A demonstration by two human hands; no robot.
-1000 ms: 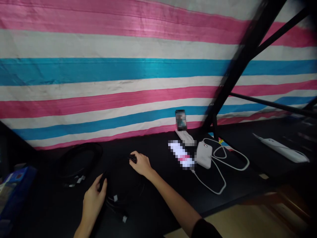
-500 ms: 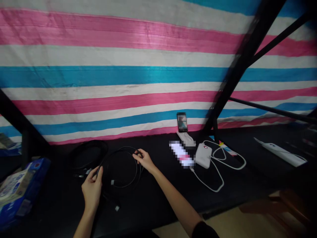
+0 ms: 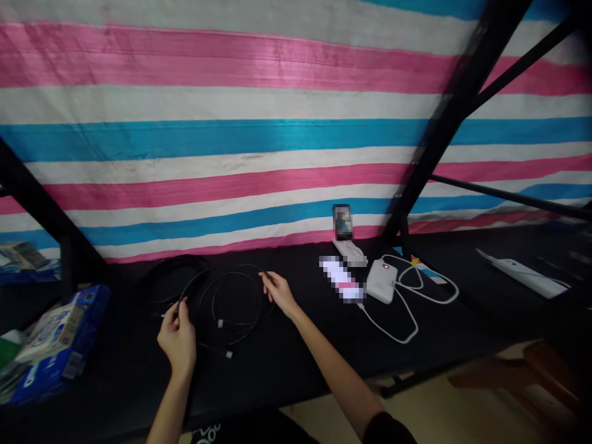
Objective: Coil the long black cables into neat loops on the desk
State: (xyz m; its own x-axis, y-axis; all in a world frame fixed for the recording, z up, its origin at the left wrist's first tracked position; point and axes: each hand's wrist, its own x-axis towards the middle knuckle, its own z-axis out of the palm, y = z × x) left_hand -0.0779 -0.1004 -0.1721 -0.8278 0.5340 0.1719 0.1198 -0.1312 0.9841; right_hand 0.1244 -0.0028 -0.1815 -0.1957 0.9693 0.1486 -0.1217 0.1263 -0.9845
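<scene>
Between my two hands a thin black cable (image 3: 235, 269) runs in loose loops above the black table. My left hand (image 3: 178, 339) pinches it on the left side, fingers closed round it. My right hand (image 3: 280, 295) grips the upper right part of the loop between thumb and fingers. Two light-coloured plug ends show below the loops, one cable plug (image 3: 221, 323) inside them and another plug (image 3: 229, 354) nearer to me. Behind my left hand lies a second coil of black cable (image 3: 173, 277) on the table.
A white power bank (image 3: 382, 282) with a white cable (image 3: 411, 333) lies to the right, beside a lit phone (image 3: 342, 279) and a small stand (image 3: 343, 223). Blue packaging (image 3: 69, 351) lies at the left. A white device (image 3: 531, 277) sits far right. Black frame bars (image 3: 444, 129) slant across the striped sheet.
My right hand has moved slightly right and up, and my left hand slightly right. The cable loops are spread a little wider. The whole view has shifted slightly.
</scene>
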